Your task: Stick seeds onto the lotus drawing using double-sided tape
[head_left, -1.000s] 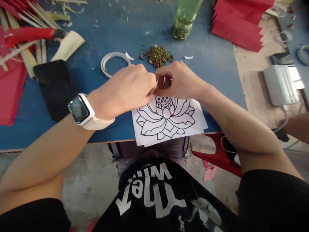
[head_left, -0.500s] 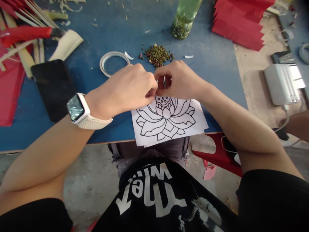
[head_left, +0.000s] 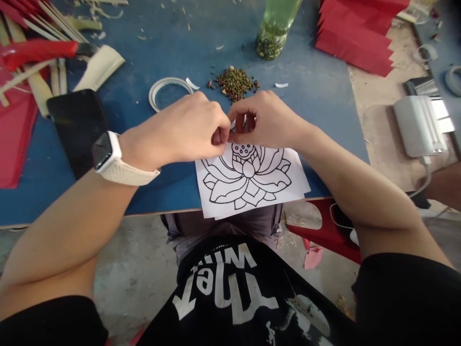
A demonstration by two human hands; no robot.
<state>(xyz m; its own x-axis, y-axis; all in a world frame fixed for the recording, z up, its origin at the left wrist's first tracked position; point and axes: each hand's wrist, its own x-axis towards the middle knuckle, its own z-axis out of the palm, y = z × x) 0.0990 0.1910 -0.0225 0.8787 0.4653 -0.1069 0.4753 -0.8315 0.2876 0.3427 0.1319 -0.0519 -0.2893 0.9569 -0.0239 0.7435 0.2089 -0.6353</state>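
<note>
A white sheet with a black-outlined lotus drawing (head_left: 248,180) lies at the table's front edge, its lower part overhanging, with another sheet's edge showing beneath. Over its upper part, my left hand (head_left: 194,127) and my right hand (head_left: 266,120) meet fingertip to fingertip. Both are closed in a pinch; whatever is between the fingers is hidden or too small to name. A heap of small green beans (head_left: 236,84) sits just beyond the hands. Left of it is a roll of tape (head_left: 154,96), partly covered by my left hand.
A black phone (head_left: 81,125) lies at left near a red-handled tool (head_left: 39,53) and pale strips. A green bottle (head_left: 275,31) with beans inside stands at the back. Red paper (head_left: 360,33) and a white charger (head_left: 419,125) are at right, beside another person's arm (head_left: 441,187).
My left hand has shifted slightly left and its wrist has turned, tilting the watch. My right hand has barely moved. The drawing stays where it was.
</note>
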